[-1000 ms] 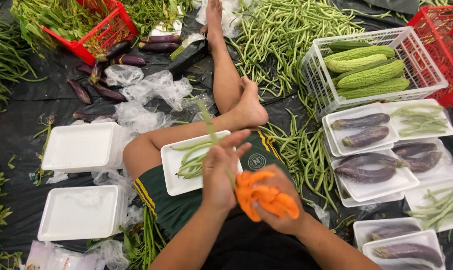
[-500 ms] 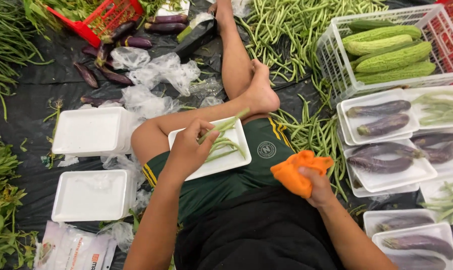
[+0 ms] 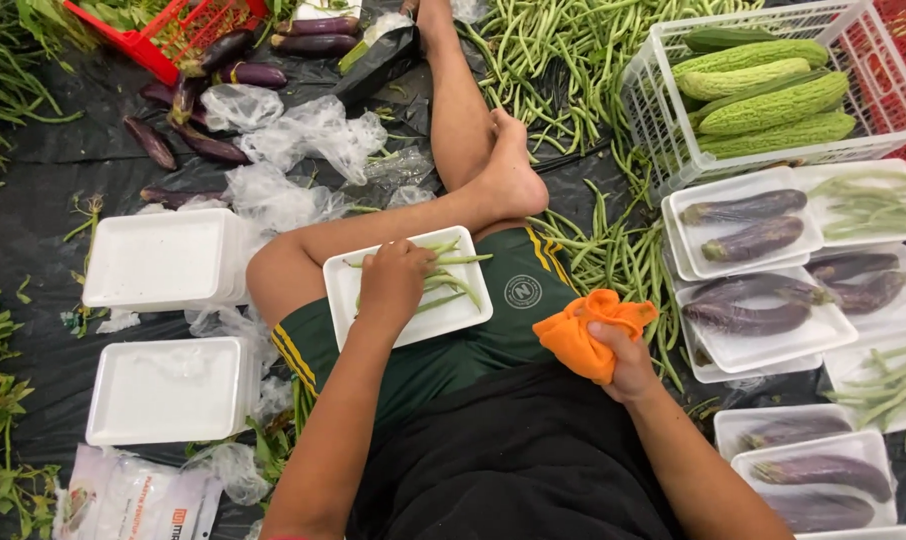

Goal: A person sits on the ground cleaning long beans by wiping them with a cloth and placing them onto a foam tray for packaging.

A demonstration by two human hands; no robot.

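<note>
Two bare hands work over the person's lap. Nearest, the right hand (image 3: 628,362) is closed around a bunched orange cloth (image 3: 585,332), held just above the right thigh beside the green shorts. A little farther on, the left hand (image 3: 393,285) lies palm down on a white foam tray (image 3: 463,310) that rests on the bent left leg; its fingers are curled over a few long green beans (image 3: 451,282) lying in the tray, though whether they actually pinch a bean or only press on them I cannot tell from this angle.

To the left on the black ground sheet (image 3: 63,180) sit two stacks of empty foam trays (image 3: 163,258), with crumpled clear plastic bags (image 3: 313,130) beyond them. To the right, filled trays hold purple eggplants (image 3: 748,225) and more beans, packed side by side. Past the person's foot a broad heap of loose beans (image 3: 553,50) covers the sheet. Farther right, a white plastic crate (image 3: 663,130) holds bitter gourds (image 3: 763,105), and at the far left a red basket (image 3: 163,50) stands with loose eggplants just beside it
</note>
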